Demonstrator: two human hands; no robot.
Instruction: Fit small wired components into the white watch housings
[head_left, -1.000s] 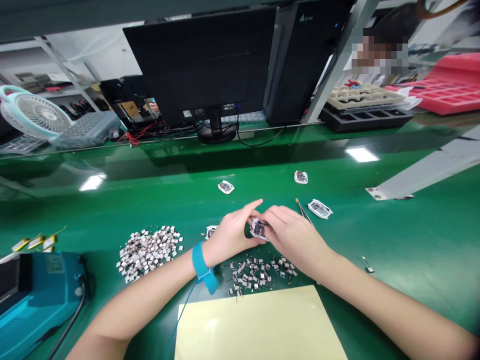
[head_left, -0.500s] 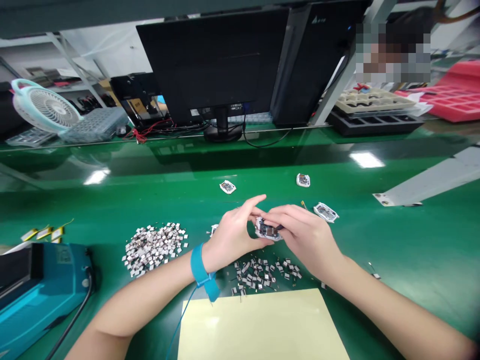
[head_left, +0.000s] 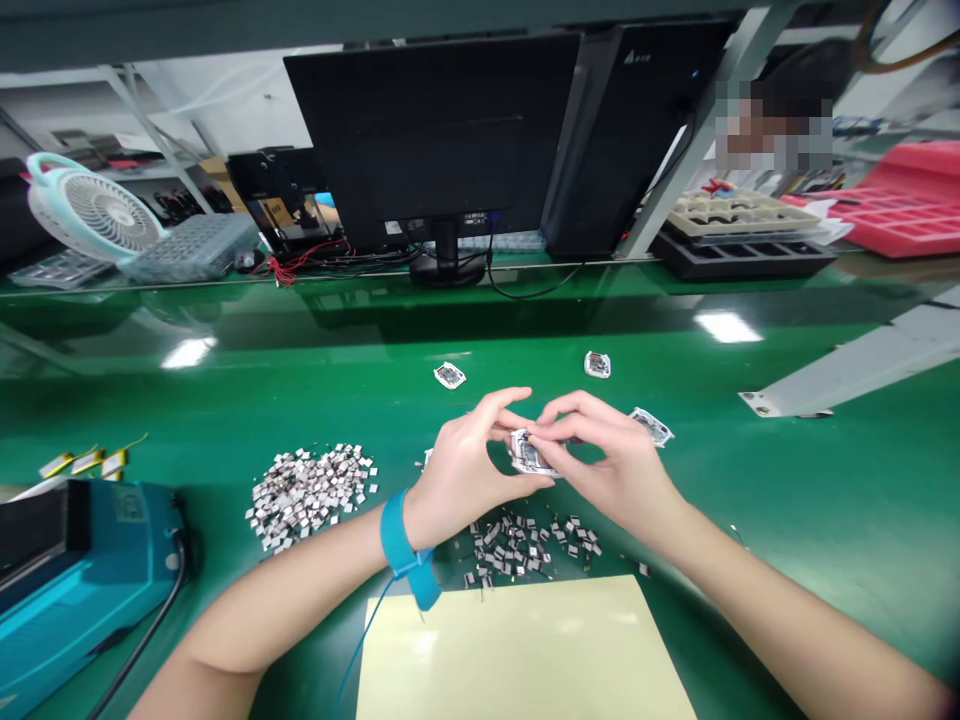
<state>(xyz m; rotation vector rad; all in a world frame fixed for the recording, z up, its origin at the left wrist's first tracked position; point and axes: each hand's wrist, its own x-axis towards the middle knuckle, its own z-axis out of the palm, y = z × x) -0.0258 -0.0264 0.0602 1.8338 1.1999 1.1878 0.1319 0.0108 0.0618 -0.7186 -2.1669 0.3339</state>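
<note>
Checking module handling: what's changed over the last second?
The right hand has lifted from lying across the white-framed circuit module and now pinches its upper edge with the fingers. The left hand still holds the module from its side; nothing was let go. The pile of small components looks unchanged.

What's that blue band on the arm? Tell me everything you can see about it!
It is a bright blue antistatic wrist strap, smooth and rubbery-looking, wrapped snugly around the wrist of the left hand. A loose end hangs below the wrist, and a thin blue cord runs from it down out of view.
</note>
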